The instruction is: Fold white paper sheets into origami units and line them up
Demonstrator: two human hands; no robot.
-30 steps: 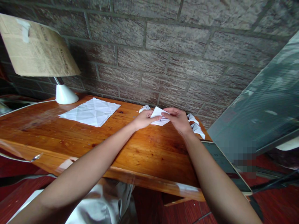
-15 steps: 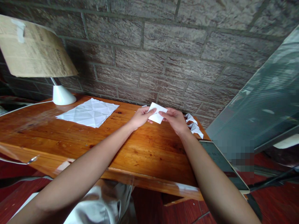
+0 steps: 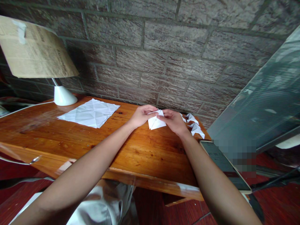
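Between my two hands is a small square of folded white paper [image 3: 157, 122], with crease lines meeting near its middle. My left hand [image 3: 143, 115] grips its upper left part, thumb on top. From the other side my right hand [image 3: 173, 119] pinches the upper right part, its thumb close to the left one. The fingers behind the paper are mostly hidden. Just past my right hand lie several folded white paper pieces [image 3: 196, 128] with pointed corners.
A creased white paper sheet [image 3: 91, 113] lies on the wooden table [image 3: 140, 156]. At the left stands a lamp [image 3: 64, 96] with a newsprint shade. A tablet [image 3: 222, 162] rests along the right edge, and a brick wall [image 3: 152, 62] rises behind.
The folded paper has turned and tipped lower, toward the table. Both hands have shifted their hold to its upper edge, with the thumbs closer together.
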